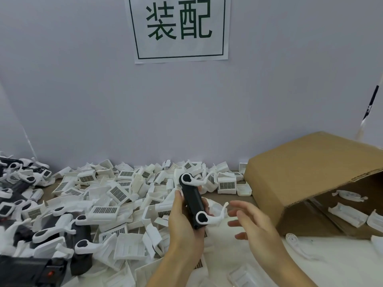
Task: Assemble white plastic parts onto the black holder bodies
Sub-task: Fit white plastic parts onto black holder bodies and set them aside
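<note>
Left hand (182,222) grips the black holder body (192,201) around its middle, tilted away from me, with a white hooked arm (191,180) seated at its far end and another white arm (209,218) at the near end, jutting toward my right. My right hand (250,222) hangs just beside that near arm, fingers loose and spread, holding nothing.

I judge the body light and stiff, smooth enough to slip, so the flat sides of its midsection are the place to hold. The thin white hooks look likely to snap if levered, so I'd press near their round hubs.

Beyond and left of my left hand lies the heap of white grille parts (116,193), crowding that side. Right of my right hand, the tipped cardboard box (300,172) leaves a small patch of bare table (246,195) between.
</note>
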`<action>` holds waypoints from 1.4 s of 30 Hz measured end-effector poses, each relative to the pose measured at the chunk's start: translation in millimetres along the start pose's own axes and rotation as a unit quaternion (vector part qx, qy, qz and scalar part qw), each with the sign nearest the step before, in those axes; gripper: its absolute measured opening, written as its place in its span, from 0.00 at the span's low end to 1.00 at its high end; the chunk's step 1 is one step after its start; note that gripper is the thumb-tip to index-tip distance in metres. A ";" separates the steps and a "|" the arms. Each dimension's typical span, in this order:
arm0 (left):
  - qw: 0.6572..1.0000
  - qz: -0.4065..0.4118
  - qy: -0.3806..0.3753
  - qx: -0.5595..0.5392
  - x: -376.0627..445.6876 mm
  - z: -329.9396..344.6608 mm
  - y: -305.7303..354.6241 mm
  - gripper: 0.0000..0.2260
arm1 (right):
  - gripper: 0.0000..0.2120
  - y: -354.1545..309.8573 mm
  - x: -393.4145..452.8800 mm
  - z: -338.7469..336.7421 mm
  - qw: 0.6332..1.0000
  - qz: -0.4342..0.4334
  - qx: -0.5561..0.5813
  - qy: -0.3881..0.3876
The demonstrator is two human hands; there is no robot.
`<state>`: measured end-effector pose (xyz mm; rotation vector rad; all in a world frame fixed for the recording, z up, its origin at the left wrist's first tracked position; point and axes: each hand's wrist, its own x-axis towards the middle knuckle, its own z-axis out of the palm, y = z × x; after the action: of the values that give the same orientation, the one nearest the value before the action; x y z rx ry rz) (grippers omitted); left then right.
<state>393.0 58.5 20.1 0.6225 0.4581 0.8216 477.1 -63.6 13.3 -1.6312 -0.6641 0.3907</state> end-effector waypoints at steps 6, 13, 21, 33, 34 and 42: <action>0.997 -0.006 -0.076 0.028 -3.5 7.1 -1.8 0.21 | 0.15 1.4 0.1 2.2 0.999 0.008 -0.031 -0.031; 0.994 -0.018 -0.097 0.048 -4.2 5.3 -6.1 0.25 | 0.18 -4.4 0.1 -1.4 0.993 0.046 0.068 -0.080; 0.987 0.001 -0.100 0.123 -4.1 1.1 -12.5 0.12 | 0.19 -3.0 -4.4 1.8 0.993 0.028 0.064 -0.093; 0.975 0.003 -0.158 0.154 -7.2 0.3 -16.1 0.16 | 0.11 -1.8 -2.1 6.4 0.987 0.062 0.098 -0.114; 0.975 0.002 -0.158 0.155 -7.3 0.3 -16.1 0.15 | 0.11 -1.4 -1.6 6.1 0.986 0.063 0.099 -0.117; 0.970 0.017 -0.161 0.183 -5.7 -1.0 -15.9 0.17 | 0.15 4.4 0.1 5.8 0.988 0.050 0.069 -0.126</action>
<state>397.4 45.9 9.5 1.0907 0.3033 0.6562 474.6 -59.3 8.0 -1.4990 -0.7282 0.7110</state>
